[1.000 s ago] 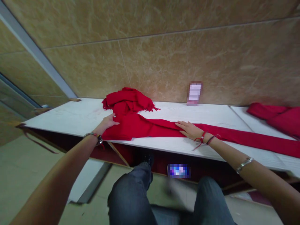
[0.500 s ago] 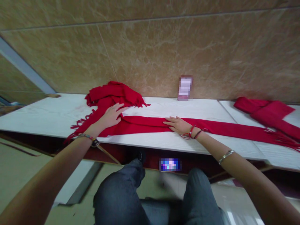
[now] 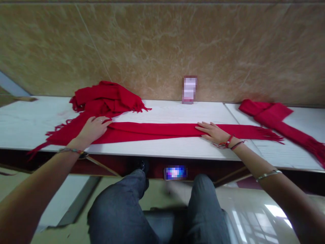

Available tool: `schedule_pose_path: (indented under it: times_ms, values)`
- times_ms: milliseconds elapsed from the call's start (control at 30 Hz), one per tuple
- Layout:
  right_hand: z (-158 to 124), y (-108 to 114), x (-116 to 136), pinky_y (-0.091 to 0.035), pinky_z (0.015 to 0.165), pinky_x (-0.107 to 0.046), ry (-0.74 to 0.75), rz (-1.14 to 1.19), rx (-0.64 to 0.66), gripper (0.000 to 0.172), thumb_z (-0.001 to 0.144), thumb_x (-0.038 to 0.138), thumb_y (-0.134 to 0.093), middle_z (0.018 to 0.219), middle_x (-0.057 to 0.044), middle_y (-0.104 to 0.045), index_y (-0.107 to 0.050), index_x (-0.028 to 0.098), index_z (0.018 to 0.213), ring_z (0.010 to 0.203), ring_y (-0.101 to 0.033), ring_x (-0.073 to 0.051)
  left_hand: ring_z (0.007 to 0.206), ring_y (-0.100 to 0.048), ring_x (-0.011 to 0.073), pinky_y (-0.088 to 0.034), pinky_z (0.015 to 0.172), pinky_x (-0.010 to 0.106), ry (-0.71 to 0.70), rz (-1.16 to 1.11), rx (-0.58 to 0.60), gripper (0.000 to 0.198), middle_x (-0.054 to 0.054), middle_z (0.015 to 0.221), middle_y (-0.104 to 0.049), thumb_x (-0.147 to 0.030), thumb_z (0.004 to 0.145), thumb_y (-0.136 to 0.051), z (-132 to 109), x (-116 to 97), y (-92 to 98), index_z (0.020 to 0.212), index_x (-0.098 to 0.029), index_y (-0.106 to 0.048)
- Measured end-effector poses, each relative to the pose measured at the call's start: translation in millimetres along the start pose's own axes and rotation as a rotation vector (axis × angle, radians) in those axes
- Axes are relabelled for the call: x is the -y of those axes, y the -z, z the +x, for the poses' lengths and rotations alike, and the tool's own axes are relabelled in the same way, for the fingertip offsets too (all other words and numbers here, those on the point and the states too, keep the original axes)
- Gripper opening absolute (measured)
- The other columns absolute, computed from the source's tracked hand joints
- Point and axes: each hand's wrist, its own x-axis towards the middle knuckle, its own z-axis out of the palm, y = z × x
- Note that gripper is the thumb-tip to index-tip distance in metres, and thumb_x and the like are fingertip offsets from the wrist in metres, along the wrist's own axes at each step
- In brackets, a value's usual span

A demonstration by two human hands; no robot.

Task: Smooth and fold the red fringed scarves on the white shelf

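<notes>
A long red scarf (image 3: 152,130) lies lengthwise on the white board, folded into a narrow strip with fringe at its right end. My left hand (image 3: 93,130) has its fingers bent and closed on the scarf's upper edge, near the left part of the strip. Flat on the strip further right rests my right hand (image 3: 212,132), fingers stretched out and pressing on the cloth. Behind my left hand is a crumpled heap of red fringed cloth (image 3: 106,98); where it parts from the strip is hidden.
Another folded red scarf (image 3: 274,115) lies at the right, its fringe over the front edge. A blurred-out upright item (image 3: 189,89) leans on the tiled wall (image 3: 165,44). Below the white board (image 3: 165,149) are open shelves with a glowing blurred item (image 3: 175,172), close to my knees.
The scarf strip has slid left, its right fringe drawing away from the other scarf. My left hand has moved left and its fingers have closed on the cloth; the hands are further apart.
</notes>
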Motion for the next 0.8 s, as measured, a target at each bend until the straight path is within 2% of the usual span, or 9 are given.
schedule_pose_path:
  times_ms: [100, 167, 233, 300, 433, 500, 633, 700, 800]
  values:
    - [-6, 7, -4, -0.034, 0.103, -0.062, 0.004, 0.005, 0.037, 0.049, 0.095, 0.032, -0.033, 0.15, -0.011, -0.035, -0.041, 0.025, 0.142, 0.137, -0.032, -0.031, 0.131, -0.039, 0.0226, -0.019, 0.113, 0.041, -0.101, -0.027, 0.02, 0.046, 0.014, 0.137, -0.05, -0.012, 0.082, -0.036, 13, -21, 14.7, 0.123, -0.012, -0.059]
    - [-6, 12, -4, -0.033, 0.104, -0.062, 0.02, 0.006, 0.034, 0.049, 0.095, 0.027, -0.032, 0.15, -0.01, -0.035, -0.04, 0.024, 0.143, 0.138, -0.032, -0.03, 0.127, -0.043, 0.0209, -0.026, 0.111, 0.033, -0.246, -0.101, 0.128, 0.053, 0.011, 0.137, -0.05, -0.014, 0.079, -0.042, 24, -41, 27.8, 0.13, -0.012, -0.053]
    - [-6, 16, -6, -0.033, 0.105, -0.06, 0.036, 0.002, 0.006, 0.049, 0.094, 0.023, -0.033, 0.149, -0.01, -0.038, -0.041, 0.022, 0.142, 0.137, -0.033, -0.029, 0.12, -0.05, 0.0213, -0.034, 0.106, 0.032, -0.299, -0.154, 0.18, 0.054, 0.01, 0.134, -0.053, -0.019, 0.082, -0.041, 33, -64, 38.9, 0.135, -0.016, -0.05]
    - [-8, 16, -11, -0.036, 0.106, -0.056, 0.064, 0.003, -0.026, 0.049, 0.092, 0.02, -0.036, 0.146, -0.01, -0.043, -0.043, 0.021, 0.141, 0.136, -0.037, -0.027, 0.12, -0.05, 0.0213, -0.037, 0.104, 0.032, -0.333, -0.223, 0.129, 0.052, 0.009, 0.135, -0.051, -0.025, 0.085, -0.038, 36, -87, 44.9, 0.136, -0.018, -0.048]
    - [-20, 9, -26, -0.041, 0.107, -0.045, 0.149, 0.026, -0.058, 0.051, 0.088, 0.011, -0.039, 0.141, -0.011, -0.049, -0.048, 0.018, 0.137, 0.13, -0.046, -0.021, 0.136, -0.033, 0.025, -0.028, 0.112, 0.039, -0.4, -0.335, 0.009, 0.055, 0.011, 0.148, -0.038, -0.044, 0.092, -0.033, 27, -120, 38.7, 0.14, -0.017, -0.043]
    - [-28, 6, -33, -0.04, 0.108, -0.043, 0.156, 0.029, -0.077, 0.054, 0.086, 0.007, -0.037, 0.14, -0.01, -0.051, -0.047, 0.019, 0.138, 0.13, -0.045, -0.019, 0.14, -0.026, 0.026, -0.026, 0.112, 0.043, -0.392, -0.349, 0.042, 0.054, 0.011, 0.152, -0.032, -0.042, 0.095, -0.027, 22, -122, 28.5, 0.141, -0.019, -0.041]
    - [-43, 5, -40, -0.041, 0.108, -0.042, 0.145, 0.002, -0.094, 0.056, 0.087, 0.006, -0.035, 0.14, -0.007, -0.051, -0.046, 0.022, 0.139, 0.131, -0.044, -0.018, 0.143, -0.019, 0.0263, -0.021, 0.112, 0.051, -0.343, -0.326, 0.106, 0.049, 0.009, 0.154, -0.028, -0.032, 0.098, -0.021, 17, -103, 9.8, 0.142, -0.025, -0.04]
    - [-47, 7, -42, -0.042, 0.107, -0.04, 0.156, -0.035, -0.087, 0.059, 0.084, 0.002, -0.035, 0.14, -0.007, -0.051, -0.045, 0.021, 0.139, 0.13, -0.045, -0.018, 0.143, -0.02, 0.0276, -0.022, 0.111, 0.054, -0.306, -0.304, 0.123, 0.047, 0.009, 0.154, -0.028, -0.031, 0.098, -0.023, 18, -97, 9.6, 0.141, -0.025, -0.042]
    - [-50, 10, -45, -0.042, 0.107, -0.038, 0.177, -0.11, -0.079, 0.062, 0.082, -0.002, -0.035, 0.139, -0.009, -0.051, -0.044, 0.02, 0.14, 0.129, -0.047, -0.018, 0.142, -0.024, 0.0288, -0.024, 0.11, 0.055, -0.308, -0.248, 0.096, 0.044, 0.009, 0.152, -0.033, -0.03, 0.095, -0.031, 24, -103, 24.6, 0.135, -0.025, -0.05]
